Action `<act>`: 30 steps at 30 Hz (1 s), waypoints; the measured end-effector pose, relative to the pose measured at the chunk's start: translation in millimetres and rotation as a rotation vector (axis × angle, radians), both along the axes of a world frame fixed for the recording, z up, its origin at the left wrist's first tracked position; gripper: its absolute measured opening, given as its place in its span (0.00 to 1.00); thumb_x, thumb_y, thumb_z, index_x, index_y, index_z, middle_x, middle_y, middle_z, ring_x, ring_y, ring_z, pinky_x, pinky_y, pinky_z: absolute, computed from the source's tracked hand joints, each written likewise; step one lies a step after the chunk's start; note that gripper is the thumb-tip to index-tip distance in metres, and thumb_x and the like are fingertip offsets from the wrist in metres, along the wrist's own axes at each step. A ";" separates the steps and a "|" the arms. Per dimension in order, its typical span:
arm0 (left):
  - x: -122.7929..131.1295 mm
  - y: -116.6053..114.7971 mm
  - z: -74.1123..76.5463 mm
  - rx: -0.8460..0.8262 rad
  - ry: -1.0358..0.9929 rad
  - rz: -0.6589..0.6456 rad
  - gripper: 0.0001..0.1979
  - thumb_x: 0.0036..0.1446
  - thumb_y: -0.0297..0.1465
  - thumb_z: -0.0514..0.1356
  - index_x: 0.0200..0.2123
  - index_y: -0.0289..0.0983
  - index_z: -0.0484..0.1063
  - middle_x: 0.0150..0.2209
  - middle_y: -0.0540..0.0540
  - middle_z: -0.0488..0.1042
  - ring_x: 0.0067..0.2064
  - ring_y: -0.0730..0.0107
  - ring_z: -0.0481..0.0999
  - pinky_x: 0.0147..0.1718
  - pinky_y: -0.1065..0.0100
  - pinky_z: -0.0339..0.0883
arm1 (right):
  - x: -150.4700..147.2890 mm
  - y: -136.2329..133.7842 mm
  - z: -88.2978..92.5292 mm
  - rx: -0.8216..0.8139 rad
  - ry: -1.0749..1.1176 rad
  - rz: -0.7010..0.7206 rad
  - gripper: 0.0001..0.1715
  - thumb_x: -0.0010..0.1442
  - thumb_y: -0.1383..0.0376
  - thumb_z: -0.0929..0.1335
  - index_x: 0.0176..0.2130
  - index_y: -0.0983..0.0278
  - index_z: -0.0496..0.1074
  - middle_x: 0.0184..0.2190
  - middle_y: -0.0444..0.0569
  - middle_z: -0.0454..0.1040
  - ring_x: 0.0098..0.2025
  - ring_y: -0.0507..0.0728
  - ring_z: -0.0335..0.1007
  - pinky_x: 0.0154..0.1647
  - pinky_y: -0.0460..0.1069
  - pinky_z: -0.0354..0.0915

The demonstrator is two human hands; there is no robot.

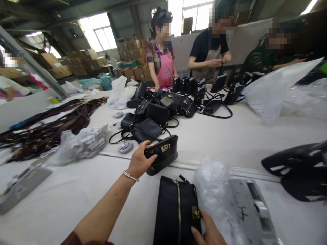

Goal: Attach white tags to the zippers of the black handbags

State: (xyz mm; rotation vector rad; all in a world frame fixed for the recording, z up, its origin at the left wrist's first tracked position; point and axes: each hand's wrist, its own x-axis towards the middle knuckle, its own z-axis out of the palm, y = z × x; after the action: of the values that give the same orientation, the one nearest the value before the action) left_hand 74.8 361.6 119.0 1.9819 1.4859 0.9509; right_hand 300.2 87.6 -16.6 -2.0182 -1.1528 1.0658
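Observation:
My left hand [141,159] grips the left end of a small black handbag [163,158] with a gold clasp, thumb on its near face and fingers at the top edge. Close to me, a second black handbag [168,211] with a long gold zipper lies on the white table. Its right side, by a gold lock, is held by my right hand [211,229], which the bottom edge of the picture partly cuts off. Just beyond my left hand is a heap of black handbags [158,114] with thin straps.
Clear plastic bags [214,183] and a grey tape dispenser [251,207] lie at right; another dispenser [24,189] is at left. Dark brown straps [63,126] cover the left side. More black bags [304,166] lie at far right. Several people [163,64] stand across the table.

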 end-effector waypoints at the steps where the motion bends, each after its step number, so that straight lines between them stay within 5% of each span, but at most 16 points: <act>1: -20.2 -11.1 2.3 0.022 0.074 0.049 0.32 0.45 0.33 0.70 0.55 0.40 0.68 0.42 0.46 0.78 0.45 0.57 0.77 0.51 0.58 0.68 | -0.5 -0.9 2.0 -0.017 -0.015 0.003 0.34 0.53 0.58 0.68 0.58 0.63 0.68 0.51 0.54 0.75 0.34 0.57 0.75 0.37 0.49 0.70; 6: -114.4 -73.1 -20.2 -0.036 0.307 0.256 0.33 0.48 0.40 0.67 0.57 0.38 0.66 0.42 0.44 0.78 0.43 0.57 0.79 0.47 0.58 0.71 | -2.4 -3.0 15.3 -0.067 -0.039 0.001 0.35 0.54 0.59 0.66 0.61 0.63 0.65 0.40 0.48 0.78 0.27 0.56 0.69 0.36 0.52 0.68; 10: -147.2 -104.1 -36.9 0.031 0.331 0.268 0.31 0.52 0.44 0.64 0.56 0.36 0.67 0.47 0.39 0.76 0.47 0.53 0.77 0.49 0.54 0.71 | -8.6 -2.1 18.4 -0.004 -0.016 -0.064 0.36 0.51 0.60 0.68 0.58 0.65 0.67 0.45 0.51 0.77 0.27 0.54 0.69 0.35 0.51 0.68; 15: -101.2 -143.5 -35.2 0.479 0.229 0.109 0.26 0.53 0.35 0.66 0.55 0.34 0.69 0.53 0.33 0.71 0.58 0.45 0.68 0.59 0.46 0.60 | -14.9 2.4 14.6 0.053 0.030 -0.184 0.35 0.47 0.60 0.70 0.55 0.67 0.70 0.44 0.54 0.78 0.26 0.53 0.69 0.35 0.52 0.69; 19: -44.2 -183.3 -74.1 0.097 0.074 -0.237 0.27 0.56 0.38 0.64 0.57 0.34 0.66 0.53 0.35 0.72 0.56 0.50 0.71 0.57 0.50 0.65 | -18.7 1.3 14.2 0.146 0.236 -0.284 0.32 0.44 0.61 0.71 0.50 0.65 0.72 0.44 0.54 0.79 0.40 0.60 0.76 0.47 0.56 0.70; 24: -36.1 -198.6 -126.3 -0.217 -0.181 -0.037 0.42 0.50 0.43 0.68 0.64 0.34 0.59 0.62 0.32 0.65 0.63 0.46 0.65 0.62 0.47 0.57 | -45.0 -8.6 18.4 0.329 0.530 -0.296 0.33 0.43 0.60 0.74 0.49 0.64 0.70 0.50 0.55 0.75 0.49 0.63 0.74 0.54 0.59 0.68; 30: -71.1 -241.1 -131.3 -0.410 -0.617 0.008 0.36 0.52 0.39 0.68 0.62 0.37 0.62 0.59 0.35 0.69 0.59 0.53 0.72 0.59 0.53 0.64 | -88.6 -25.9 28.8 0.490 0.440 -0.273 0.48 0.44 0.59 0.75 0.61 0.62 0.59 0.59 0.59 0.66 0.49 0.64 0.73 0.47 0.58 0.72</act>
State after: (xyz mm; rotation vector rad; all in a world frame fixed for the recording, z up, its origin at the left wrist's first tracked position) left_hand 3.7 120.4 -12.3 1.2403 1.2063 1.0368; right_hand 211.6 61.7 12.2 -1.4179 -0.7822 0.9164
